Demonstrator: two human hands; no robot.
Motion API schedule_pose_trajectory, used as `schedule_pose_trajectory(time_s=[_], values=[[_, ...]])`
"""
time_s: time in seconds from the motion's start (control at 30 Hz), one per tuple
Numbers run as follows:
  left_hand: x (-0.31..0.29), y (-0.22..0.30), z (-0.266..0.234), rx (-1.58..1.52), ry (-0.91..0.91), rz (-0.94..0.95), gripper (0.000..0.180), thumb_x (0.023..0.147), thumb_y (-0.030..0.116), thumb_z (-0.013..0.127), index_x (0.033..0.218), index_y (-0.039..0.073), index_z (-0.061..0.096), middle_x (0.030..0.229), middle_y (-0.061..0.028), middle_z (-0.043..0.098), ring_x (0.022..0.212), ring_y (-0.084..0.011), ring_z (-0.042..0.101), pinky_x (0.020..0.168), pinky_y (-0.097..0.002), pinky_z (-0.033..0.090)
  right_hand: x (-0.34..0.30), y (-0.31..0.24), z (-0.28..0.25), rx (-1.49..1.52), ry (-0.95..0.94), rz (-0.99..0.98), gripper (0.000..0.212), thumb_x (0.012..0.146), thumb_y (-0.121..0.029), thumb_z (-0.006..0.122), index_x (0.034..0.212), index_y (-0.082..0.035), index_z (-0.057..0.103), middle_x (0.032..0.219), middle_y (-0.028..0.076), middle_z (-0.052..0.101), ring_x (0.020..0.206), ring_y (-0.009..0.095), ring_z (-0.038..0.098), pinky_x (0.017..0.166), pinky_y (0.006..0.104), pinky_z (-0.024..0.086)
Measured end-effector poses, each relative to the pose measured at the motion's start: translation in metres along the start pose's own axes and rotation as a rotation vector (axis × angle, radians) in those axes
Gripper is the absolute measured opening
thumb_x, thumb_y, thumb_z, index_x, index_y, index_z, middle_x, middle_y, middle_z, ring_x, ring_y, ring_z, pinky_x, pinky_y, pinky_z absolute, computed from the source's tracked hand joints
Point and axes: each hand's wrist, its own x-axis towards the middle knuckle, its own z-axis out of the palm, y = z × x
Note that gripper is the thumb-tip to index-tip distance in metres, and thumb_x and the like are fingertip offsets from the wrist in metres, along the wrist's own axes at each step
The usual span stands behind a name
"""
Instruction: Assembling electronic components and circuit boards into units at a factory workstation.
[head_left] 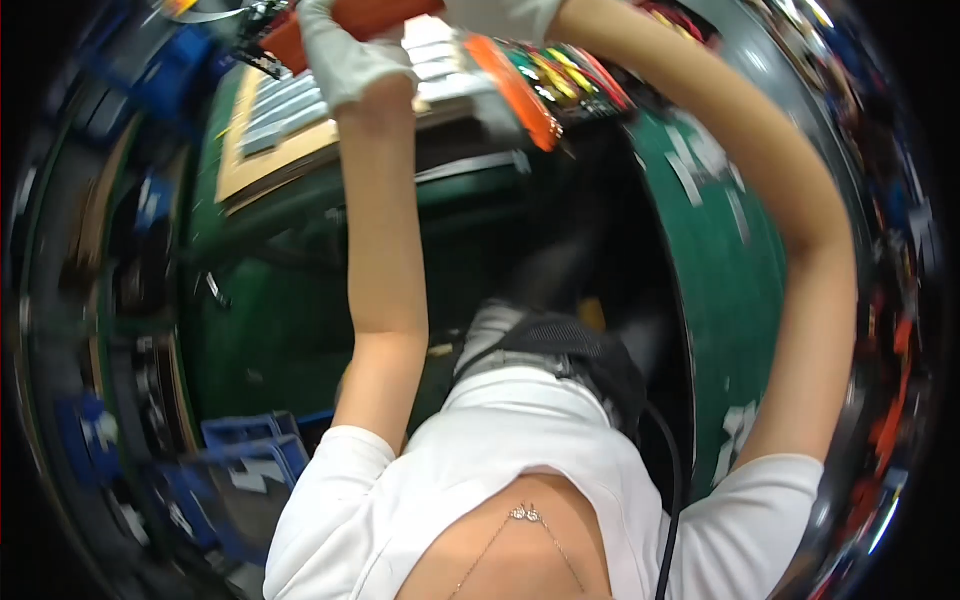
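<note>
Both my arms reach forward to the top edge of the view, in white gloves. My left hand (345, 62) is closed round an orange-red flat-sided piece (380, 14), which is cut off by the frame and blurred; its exact kind does not show. My right hand (505, 15) lies just right of that piece, with its fingers cut off and smeared, so its grip is hidden. Below the hands, rows of silvery-grey blocks (285, 105) lie on a tan board (245, 165). Close to my right forearm, an orange tray edge (515, 95) borders a bundle of yellow, red and black wires (585, 80).
Blue crates (250, 470) stand on the floor at the left, near shelving (120, 300) with boxes. On the green floor (735, 300) at right lie pale scraps (685, 170). A black cable (675, 480) runs down beside my right side.
</note>
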Motion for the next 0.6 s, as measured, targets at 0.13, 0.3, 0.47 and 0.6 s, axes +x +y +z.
schedule_pose_trajectory(time_s=[0.13, 0.3, 0.47, 0.6], values=[[-0.062, -0.074, 0.033, -0.058, -0.103, -0.218, 0.022, 0.079, 0.017, 0.07, 0.094, 0.005, 0.058, 0.086, -0.0082, 0.065, 0.074, -0.0212, 0.063, 0.07, -0.0313, 0.054, -0.066, 0.002, -0.066, -0.392, -0.211, 0.095, 0.014, 0.086, -0.012, 0.047, 0.093, -0.004, 0.056, 0.086, 0.013, 0.052, 0.082, 0.026, 0.056, 0.066, 0.0371, 0.044], [-0.154, -0.173, 0.072, -0.206, -0.189, -0.667, 0.02, 0.079, 0.013, 0.07, 0.093, 0.006, 0.057, 0.086, -0.0061, 0.063, 0.076, -0.0213, 0.063, 0.069, -0.0348, 0.056, -0.172, -0.023, -0.179, -0.292, -0.337, 0.501, 0.016, 0.082, -0.008, 0.051, 0.095, -0.001, 0.055, 0.089, 0.015, 0.051, 0.083, 0.031, 0.054, 0.069, 0.0399, 0.044], [-0.273, -0.216, 0.074, -0.043, -0.224, -1.057, 0.038, 0.079, 0.018, 0.07, 0.108, 0.006, 0.049, 0.091, -0.0065, 0.057, 0.087, -0.0204, 0.059, 0.086, -0.0411, 0.051, -0.262, -0.095, -0.241, -0.491, -0.326, 0.699, 0.023, 0.083, -0.011, 0.054, 0.103, -0.002, 0.056, 0.089, 0.014, 0.051, 0.082, 0.031, 0.054, 0.068, 0.0421, 0.044], [-0.303, -0.213, 0.039, 0.149, -0.26, -1.239, 0.028, 0.08, 0.022, 0.07, 0.099, 0.008, 0.055, 0.094, -0.0044, 0.058, 0.09, -0.0173, 0.058, 0.086, -0.0353, 0.046, -0.279, -0.157, -0.242, -0.531, -0.683, 1.1, 0.051, 0.069, -0.012, 0.071, 0.118, -0.006, 0.058, 0.099, 0.008, 0.056, 0.09, 0.026, 0.056, 0.075, 0.0391, 0.046]])
